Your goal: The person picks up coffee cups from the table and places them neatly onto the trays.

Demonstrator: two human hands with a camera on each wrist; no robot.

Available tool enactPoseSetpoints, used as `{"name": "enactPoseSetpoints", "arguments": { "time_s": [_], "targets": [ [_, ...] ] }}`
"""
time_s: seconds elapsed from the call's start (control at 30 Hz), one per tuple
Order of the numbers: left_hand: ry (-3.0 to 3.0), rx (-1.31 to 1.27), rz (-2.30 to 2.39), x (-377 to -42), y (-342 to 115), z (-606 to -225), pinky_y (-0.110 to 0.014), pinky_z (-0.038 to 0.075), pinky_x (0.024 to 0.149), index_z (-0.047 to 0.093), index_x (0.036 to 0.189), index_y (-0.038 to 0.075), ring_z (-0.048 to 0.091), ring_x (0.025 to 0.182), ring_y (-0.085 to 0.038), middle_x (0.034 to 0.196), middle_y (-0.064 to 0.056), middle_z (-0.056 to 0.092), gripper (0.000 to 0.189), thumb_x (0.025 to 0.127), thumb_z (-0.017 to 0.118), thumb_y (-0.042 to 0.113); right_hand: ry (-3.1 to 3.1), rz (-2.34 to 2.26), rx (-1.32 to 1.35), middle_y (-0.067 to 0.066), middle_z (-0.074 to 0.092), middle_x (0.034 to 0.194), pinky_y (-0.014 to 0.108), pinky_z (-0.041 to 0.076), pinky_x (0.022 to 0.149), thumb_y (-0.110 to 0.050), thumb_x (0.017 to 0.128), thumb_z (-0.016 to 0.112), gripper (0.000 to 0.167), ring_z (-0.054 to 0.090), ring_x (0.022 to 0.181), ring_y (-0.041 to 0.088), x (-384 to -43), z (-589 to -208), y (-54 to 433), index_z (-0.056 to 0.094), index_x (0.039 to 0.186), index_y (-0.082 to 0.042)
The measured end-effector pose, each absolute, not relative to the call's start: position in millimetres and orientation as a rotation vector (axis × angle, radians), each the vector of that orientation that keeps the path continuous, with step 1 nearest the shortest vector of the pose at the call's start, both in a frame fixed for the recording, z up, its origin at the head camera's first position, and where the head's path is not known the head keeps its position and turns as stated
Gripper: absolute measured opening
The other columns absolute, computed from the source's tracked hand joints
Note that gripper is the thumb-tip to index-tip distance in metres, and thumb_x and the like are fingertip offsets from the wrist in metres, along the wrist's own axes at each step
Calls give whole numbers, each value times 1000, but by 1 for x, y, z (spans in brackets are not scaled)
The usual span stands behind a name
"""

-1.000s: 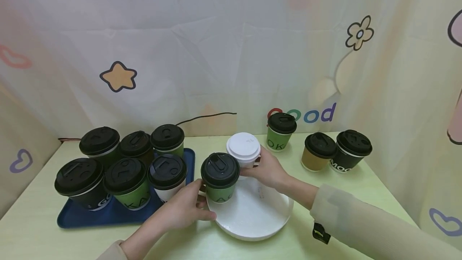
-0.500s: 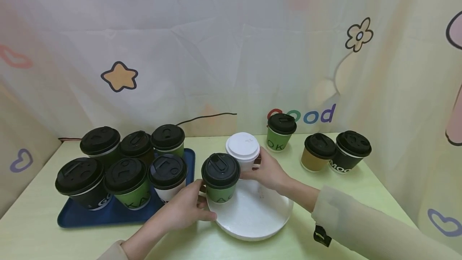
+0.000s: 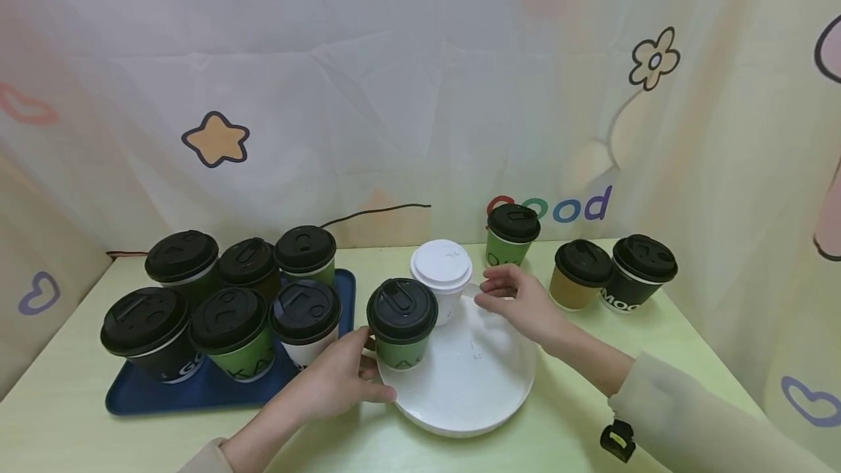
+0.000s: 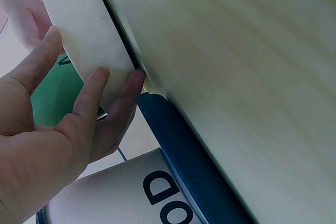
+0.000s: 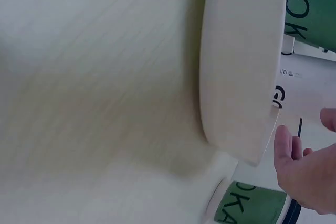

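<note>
A thick white round stand [image 3: 469, 393] carries two lidded paper coffee cups. The green cup with a black lid [image 3: 401, 312] is at its left, and the white cup with a white lid [image 3: 442, 266] stands just behind it. At the stand's left edge rests my left hand [image 3: 331, 378]; in the left wrist view its spread fingers [image 4: 93, 90] touch the stand's side wall, close beside the green cup. My right hand [image 3: 525, 310] hovers over the stand's back right rim, apart from the white cup, fingers loosely bent with nothing between them.
A blue tray [image 3: 197, 398] on the left holds several black-lidded cups, one white [image 3: 306, 320] close to my left hand. Behind my right hand stands a green cup [image 3: 512, 225]. Further right, a brown cup [image 3: 580, 276] and a black cup [image 3: 637, 276] stand together.
My right hand has let go of the white cup and moved off to the right. The white cup stays upright on the stand. My left hand has hardly moved.
</note>
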State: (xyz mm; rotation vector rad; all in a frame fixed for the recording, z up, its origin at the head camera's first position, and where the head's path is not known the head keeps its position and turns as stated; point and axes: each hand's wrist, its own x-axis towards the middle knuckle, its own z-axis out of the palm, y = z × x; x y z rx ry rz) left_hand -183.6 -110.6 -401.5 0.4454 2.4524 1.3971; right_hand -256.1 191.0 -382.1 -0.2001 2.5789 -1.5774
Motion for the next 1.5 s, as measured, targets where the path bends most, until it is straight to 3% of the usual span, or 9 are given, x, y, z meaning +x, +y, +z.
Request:
{"name": "enactPoseSetpoints", "arguments": {
  "time_s": [0.17, 0.37, 0.63, 0.77, 0.97, 1.07, 1.2, 1.33, 1.5],
  "targets": [
    [2452, 481, 1394, -184, -111, -403, -44, 56, 89, 52, 134, -3, 66, 108, -30, 121, -14, 61, 72, 76, 93, 10, 2582, -1706, -133, 17, 63, 114, 29, 59, 81, -14, 104, 64, 37, 64, 102, 29, -247, -382, 212, 53, 133, 6],
    [2450, 478, 1406, -184, -112, -403, -43, 57, 89, 54, 133, -2, 66, 108, -30, 122, -15, 62, 71, 75, 93, 10, 2560, -1825, 0, 11, 66, 97, 27, 58, 70, -16, 107, 57, 30, 64, 85, 15, -237, -386, 242, 53, 126, 7],
    [2453, 491, 1400, -183, -113, -402, -43, 57, 86, 54, 132, -3, 66, 107, -30, 109, -11, 60, 70, 75, 93, 9, 2653, -1757, 112, 6, 64, 83, 29, 57, 65, -20, 107, 58, 30, 62, 76, 13, -226, -400, 293, 55, 114, 8],
    [2456, 474, 1406, -184, -113, -401, -42, 58, 86, 54, 131, -5, 67, 107, -31, 110, -12, 61, 69, 75, 93, 8, 2707, -1706, 203, 2, 60, 80, 27, 56, 64, -21, 107, 55, 29, 60, 73, 11, -223, -406, 315, 54, 111, 8],
    [2462, 438, 1389, -184, -113, -401, -41, 57, 84, 52, 130, -8, 68, 106, -30, 97, -9, 61, 70, 75, 93, 8, 2693, -1719, 508, 3, 51, 80, 26, 56, 62, -21, 106, 41, 29, 56, 67, 11, -225, -409, 337, 50, 107, 7],
    [2476, 425, 1381, -183, -113, -401, -40, 56, 82, 52, 125, -7, 67, 103, -27, 92, -8, 59, 66, 75, 93, 9, 2682, -1738, 665, 4, 49, 79, 25, 55, 60, -23, 105, 42, 31, 54, 64, 11, -228, -411, 344, 49, 111, 7],
    [2485, 421, 1388, -182, -114, -401, -38, 54, 79, 52, 119, -5, 65, 96, -24, 97, -9, 58, 61, 75, 93, 8, 2711, -1720, 776, 11, 51, 100, 23, 51, 60, -29, 103, 55, 57, 56, 67, 13, -235, -412, 349, 36, 137, 13],
    [2474, 422, 1403, -182, -114, -400, -35, 55, 77, 52, 118, -5, 66, 96, -23, 103, -10, 61, 60, 75, 92, 7, 2741, -1715, 778, 25, 38, 137, 23, 47, 73, -33, 98, 68, 88, 55, 101, 25, -243, -411, 354, 15, 153, 11],
    [2474, 408, 1390, -182, -114, -401, -37, 55, 78, 52, 118, -4, 67, 98, -22, 109, -10, 63, 59, 76, 92, 8, 2769, -1738, 656, 26, 26, 157, 38, 41, 100, -30, 95, 74, 90, 34, 133, 38, -253, -408, 362, 19, 157, 7]
  ]
}}
